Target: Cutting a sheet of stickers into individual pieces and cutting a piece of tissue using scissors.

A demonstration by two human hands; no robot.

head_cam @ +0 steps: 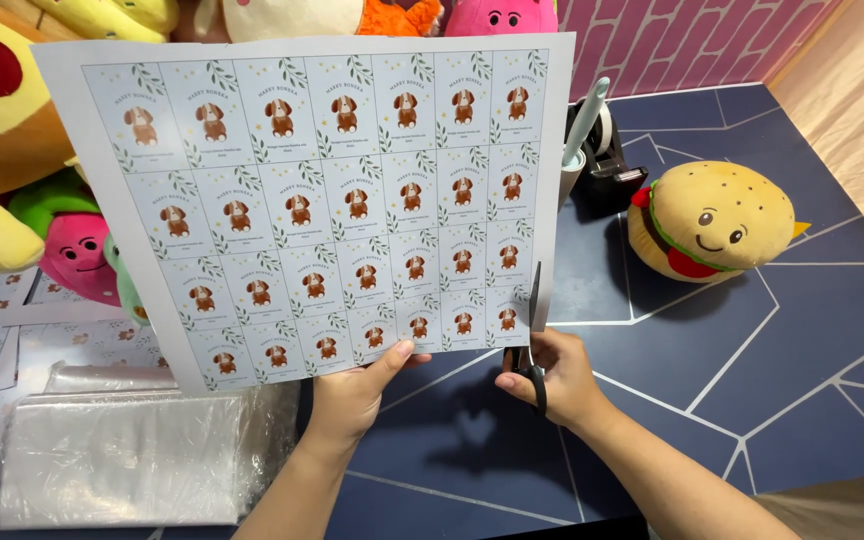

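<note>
- We look down from a head-worn camera at two bare hands holding up a large printed sheet (322,200) over a dark blue tabletop (782,380) marked with thin white lines.
- The sheet is white and covered in rows of small rectangular labels, each showing a brown cartoon puppy with green leaves in the corners. It is held upright and slightly tilted, filling the upper middle of the view.
- The left hand (357,390) grips the sheet at its bottom edge, thumb pressed on the front and fingers behind.
- The right hand (552,375) is closed around the handles of black scissors (532,340). The blades point upward and sit at the bottom edge of the sheet, along the right side of the last label column.
- Behind the sheet's right edge stands a black tape dispenser (607,160), with a pale blue pen-like tool (585,120) standing just beside it.
- To the right, a plush hamburger toy (717,220) with a smiling face rests on the table, well apart from the hands.
- At lower left lies a stack of clear plastic bags (122,450), with more printed label pieces (12,320) beyond it.
- Along the left and top sit plush toys (12,130) in yellow, pink, green and orange.
- A pink brick-patterned wall (692,40) fills the upper right.
</note>
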